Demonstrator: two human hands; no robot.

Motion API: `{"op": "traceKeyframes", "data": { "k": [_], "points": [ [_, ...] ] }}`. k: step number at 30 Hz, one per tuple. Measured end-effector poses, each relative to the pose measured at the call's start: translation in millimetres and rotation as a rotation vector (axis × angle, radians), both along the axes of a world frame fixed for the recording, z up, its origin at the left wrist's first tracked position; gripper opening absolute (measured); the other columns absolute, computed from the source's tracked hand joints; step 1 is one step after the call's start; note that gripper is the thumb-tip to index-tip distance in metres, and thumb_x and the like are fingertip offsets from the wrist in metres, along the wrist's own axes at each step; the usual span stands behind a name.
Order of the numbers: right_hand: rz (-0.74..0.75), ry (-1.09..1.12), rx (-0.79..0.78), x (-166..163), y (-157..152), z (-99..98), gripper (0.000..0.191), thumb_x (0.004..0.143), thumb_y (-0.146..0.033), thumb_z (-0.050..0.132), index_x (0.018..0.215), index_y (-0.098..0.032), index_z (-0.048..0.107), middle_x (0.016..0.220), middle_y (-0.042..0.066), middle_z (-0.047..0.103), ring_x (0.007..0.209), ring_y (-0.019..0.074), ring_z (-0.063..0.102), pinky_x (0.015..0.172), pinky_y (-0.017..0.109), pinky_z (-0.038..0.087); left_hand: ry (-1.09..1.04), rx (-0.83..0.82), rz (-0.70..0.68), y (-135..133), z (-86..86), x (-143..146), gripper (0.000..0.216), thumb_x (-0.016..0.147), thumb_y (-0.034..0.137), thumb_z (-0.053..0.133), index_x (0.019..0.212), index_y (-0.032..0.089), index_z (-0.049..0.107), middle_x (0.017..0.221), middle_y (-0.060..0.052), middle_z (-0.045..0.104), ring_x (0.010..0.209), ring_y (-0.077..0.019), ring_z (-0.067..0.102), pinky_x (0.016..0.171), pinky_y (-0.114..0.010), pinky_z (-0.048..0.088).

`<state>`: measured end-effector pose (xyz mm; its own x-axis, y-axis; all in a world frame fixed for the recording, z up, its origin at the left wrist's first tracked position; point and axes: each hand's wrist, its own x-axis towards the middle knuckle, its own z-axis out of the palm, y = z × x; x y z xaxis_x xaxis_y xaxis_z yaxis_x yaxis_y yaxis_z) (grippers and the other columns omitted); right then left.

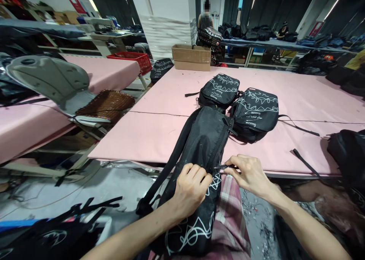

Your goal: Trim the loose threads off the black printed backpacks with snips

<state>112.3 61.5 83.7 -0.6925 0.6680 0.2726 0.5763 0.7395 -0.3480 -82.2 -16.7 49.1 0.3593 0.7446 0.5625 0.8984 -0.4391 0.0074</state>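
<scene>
A long black backpack (203, 134) with white scribble print lies across my lap, its upper end resting on the pink table. My left hand (191, 187) is closed on the fabric near the bag's middle, fingers curled over its side seam. Small dark thread snips (224, 167) sit between the thumb and fingers of my right hand (249, 174). Their tip points left at the seam, close to my left fingertips; whether the blades touch a thread is too small to tell. A black strap (173, 153) runs along the bag's left edge.
Two smaller black printed bags, a left one (221, 87) and a right one (256, 110), lie on the pink table (148, 134) beyond. A cardboard box (191, 57) stands at its far edge. More black bags (349, 161) are at right; a chair (62, 81) stands left. People are in the background.
</scene>
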Motion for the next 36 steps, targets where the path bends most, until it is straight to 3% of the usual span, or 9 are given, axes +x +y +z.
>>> {"op": "traceKeyframes", "data": {
  "k": [10, 14, 17, 20, 23, 25, 28, 32, 36],
  "points": [
    [0.040, -0.048, 0.131, -2, -2, -3.2, 0.020, 0.087, -0.034, 0.050, 0.083, -0.018, 0.061, 0.072, 0.005, 0.062, 0.066, 0.0167, 0.054, 0.061, 0.028, 0.035, -0.033, -0.050, 0.016, -1, 3.1, 2, 0.010, 0.081, 0.015, 0.053, 0.073, 0.017, 0.057, 0.066, -0.002, 0.055, 0.066, -0.0169, 0.048, 0.068, -0.034, 0.036],
    [-0.063, 0.237, -0.089, 0, 4, -0.3, 0.021, 0.087, -0.036, 0.049, 0.084, -0.018, 0.059, 0.074, 0.004, 0.062, 0.067, 0.0155, 0.056, 0.062, 0.026, 0.042, -0.209, -0.214, -0.129, 7, 19.4, -15, 0.015, 0.088, 0.022, 0.046, 0.087, 0.018, 0.060, 0.076, -0.002, 0.062, 0.071, -0.0153, 0.054, 0.066, -0.031, 0.041],
    [-0.086, 0.416, -0.240, -8, 3, 1.5, 0.035, 0.080, -0.046, 0.057, 0.103, -0.019, 0.056, 0.083, 0.003, 0.061, 0.073, 0.0155, 0.058, 0.063, 0.026, 0.046, -0.333, -0.364, -0.212, 28, 43.4, -39, 0.024, 0.091, 0.019, 0.037, 0.104, 0.018, 0.057, 0.094, -0.003, 0.064, 0.083, -0.0127, 0.058, 0.074, -0.026, 0.046],
    [0.045, 0.295, -0.200, -28, -5, 1.8, 0.046, 0.076, -0.048, 0.061, 0.113, -0.020, 0.055, 0.089, 0.004, 0.061, 0.076, 0.0158, 0.059, 0.065, 0.026, 0.046, -0.185, -0.376, -0.235, 59, 68.3, -57, 0.023, 0.086, 0.022, 0.049, 0.108, 0.019, 0.056, 0.107, -0.006, 0.059, 0.105, -0.0189, 0.051, 0.087, -0.033, 0.043],
    [0.142, 0.048, -0.109, -47, -13, 2.2, 0.029, 0.080, -0.043, 0.059, 0.097, -0.019, 0.062, 0.082, 0.003, 0.061, 0.068, 0.0146, 0.058, 0.057, 0.024, 0.040, 0.128, -0.410, -0.302, 84, 79.2, -60, 0.050, 0.068, 0.029, 0.071, 0.114, 0.022, 0.053, 0.125, -0.008, 0.048, 0.128, -0.0319, 0.029, 0.098, -0.047, 0.032],
    [0.168, -0.026, -0.089, -55, -16, 2.2, 0.015, 0.081, -0.032, 0.059, 0.084, -0.017, 0.063, 0.072, 0.001, 0.058, 0.058, 0.0125, 0.054, 0.051, 0.023, 0.035, 0.246, -0.447, -0.298, 91, 74.6, -54, 0.069, 0.059, 0.030, 0.077, 0.121, 0.023, 0.046, 0.135, -0.010, 0.040, 0.133, -0.0372, 0.015, 0.100, -0.055, 0.026],
    [0.279, 0.114, -0.198, -62, -17, -0.4, 0.011, 0.081, -0.021, 0.055, 0.072, -0.016, 0.060, 0.066, -0.001, 0.055, 0.054, 0.0097, 0.048, 0.050, 0.022, 0.031, 0.297, -0.448, -0.222, 91, 55.6, -43, 0.078, 0.058, 0.029, 0.077, 0.125, 0.019, 0.039, 0.139, -0.013, 0.035, 0.135, -0.0369, 0.008, 0.100, -0.061, 0.019],
    [0.372, 0.387, -0.410, -68, -17, -6.5, 0.018, 0.081, -0.026, 0.057, 0.066, -0.016, 0.057, 0.061, -0.002, 0.050, 0.055, 0.0093, 0.046, 0.051, 0.020, 0.033, 0.230, -0.377, -0.148, 83, 36.9, -42, 0.068, 0.066, 0.025, 0.072, 0.125, 0.017, 0.039, 0.140, -0.014, 0.035, 0.137, -0.0313, 0.009, 0.101, -0.061, 0.017],
    [0.371, 0.372, -0.384, -60, -16, -8.2, 0.014, 0.081, -0.027, 0.059, 0.072, -0.016, 0.059, 0.063, -0.002, 0.049, 0.054, 0.0084, 0.044, 0.050, 0.021, 0.031, 0.061, -0.342, -0.230, 66, 44.8, -57, 0.039, 0.076, 0.031, 0.065, 0.111, 0.019, 0.053, 0.129, -0.009, 0.049, 0.133, -0.0282, 0.023, 0.102, -0.050, 0.024]
  ]
}}
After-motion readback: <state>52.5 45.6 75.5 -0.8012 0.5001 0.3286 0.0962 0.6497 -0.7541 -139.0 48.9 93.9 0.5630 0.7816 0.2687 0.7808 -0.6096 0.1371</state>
